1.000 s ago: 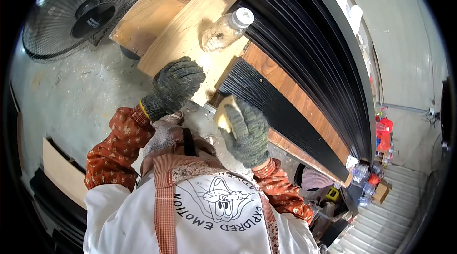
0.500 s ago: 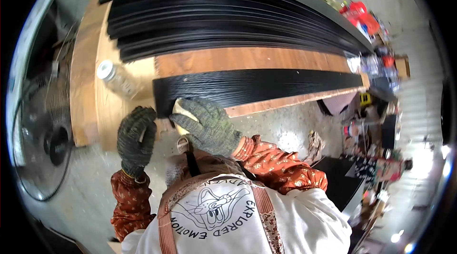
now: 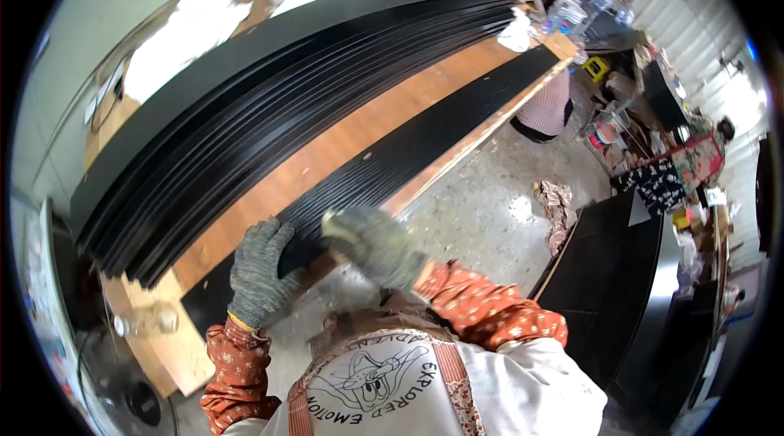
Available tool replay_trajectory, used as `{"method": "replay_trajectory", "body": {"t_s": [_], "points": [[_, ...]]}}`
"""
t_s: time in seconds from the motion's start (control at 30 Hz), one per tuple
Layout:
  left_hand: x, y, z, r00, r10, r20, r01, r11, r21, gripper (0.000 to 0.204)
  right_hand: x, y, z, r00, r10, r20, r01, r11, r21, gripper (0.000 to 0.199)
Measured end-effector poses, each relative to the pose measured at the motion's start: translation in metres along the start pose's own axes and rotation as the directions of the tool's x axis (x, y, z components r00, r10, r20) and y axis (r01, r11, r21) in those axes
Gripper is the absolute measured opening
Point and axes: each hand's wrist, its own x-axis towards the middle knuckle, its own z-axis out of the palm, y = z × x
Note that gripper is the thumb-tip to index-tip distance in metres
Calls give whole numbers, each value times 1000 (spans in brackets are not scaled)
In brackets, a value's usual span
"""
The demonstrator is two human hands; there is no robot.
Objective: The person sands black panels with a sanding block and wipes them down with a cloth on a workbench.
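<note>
A long black ribbed panel (image 3: pixel 425 142) lies along the front edge of a wooden workbench (image 3: pixel 351 138). My left hand (image 3: pixel 257 273), in a grey knit glove, rests flat on the panel's near end with fingers spread. My right hand (image 3: pixel 371 244), also gloved and motion-blurred, sits on the panel's front edge just right of the left hand. It is closed around a small pale block (image 3: pixel 333 220), of which only a tip shows. My orange patterned sleeves and white apron fill the lower middle.
A thick stack of black panels (image 3: pixel 269 85) lies behind on the bench. A plastic bottle (image 3: pixel 147 322) sits at the bench's left end, a fan (image 3: pixel 135 403) below it. Black boards (image 3: pixel 621 289) lean at right, a rag (image 3: pixel 557 201) lies on the floor, another person (image 3: pixel 704 150) stands far right.
My head has turned, swinging the view along the bench. My left hand has come down flat onto the black panel. My right hand stays on the panel's edge with the block.
</note>
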Motion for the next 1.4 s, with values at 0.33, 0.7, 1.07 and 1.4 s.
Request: {"method": "replay_trajectory", "body": {"t_s": [0.33, 0.7, 1.07, 1.4], "points": [[178, 98, 93, 964, 13, 266, -40, 995, 94, 96, -5, 220, -161, 968, 177, -180, -211, 957, -196, 54], [307, 187, 135, 921, 62, 384, -102, 991, 85, 102, 6, 310, -189, 998, -2, -65, -2, 998, -63, 68], [441, 275, 197, 888, 102, 448, -107, 994, -14, 107, 27, 472, -331, 965, 253, -68, -260, 952, -161, 60], [522, 336, 243, 916, 70, 396, -92, 995, 37, 105, 52, 643, -440, 898, 376, -229, -406, 908, -102, 50]]}}
